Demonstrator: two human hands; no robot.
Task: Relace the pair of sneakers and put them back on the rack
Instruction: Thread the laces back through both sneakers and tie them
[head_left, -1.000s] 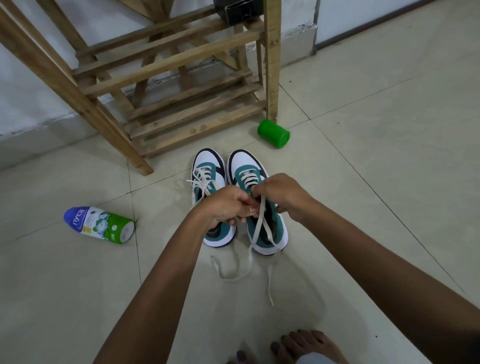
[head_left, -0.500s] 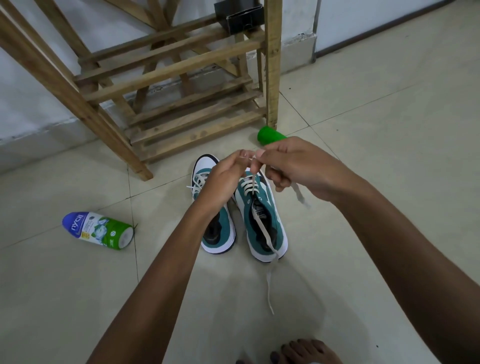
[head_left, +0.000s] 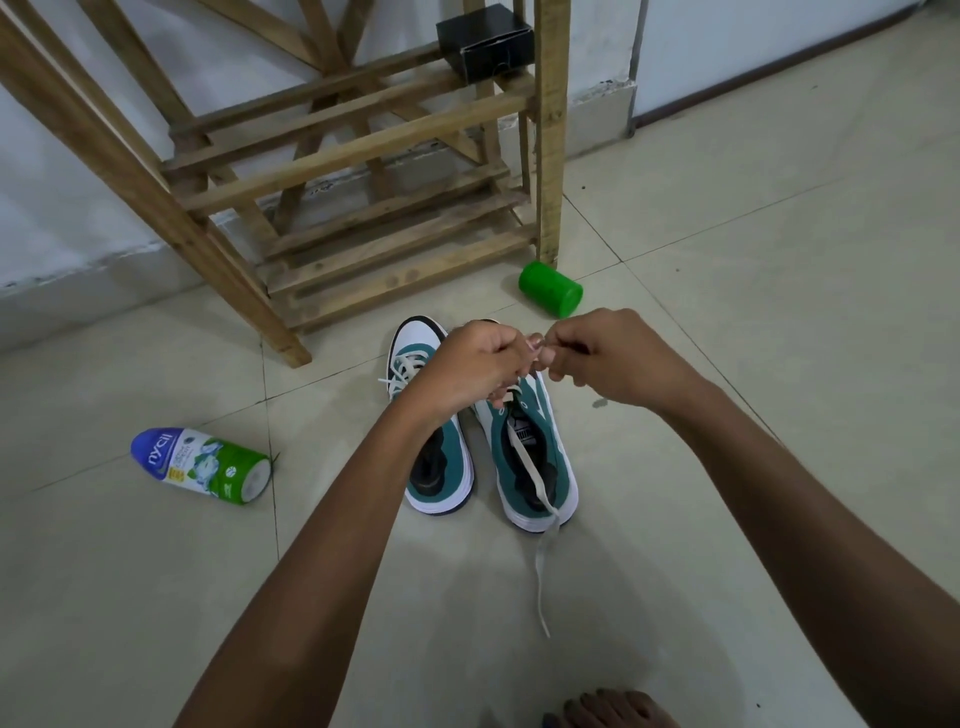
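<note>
Lace (head_left: 524, 457) pinched between both hands

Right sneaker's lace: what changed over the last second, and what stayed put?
Both hands, left hand and right hand, rose from low over the right sneaker toward its toe, drawing the lace up; its loose loop left the floor and one end now trails behind the heel. Both hands kept pinching the lace. Left sneaker, powder bottle, green cap and rack stayed.
</note>
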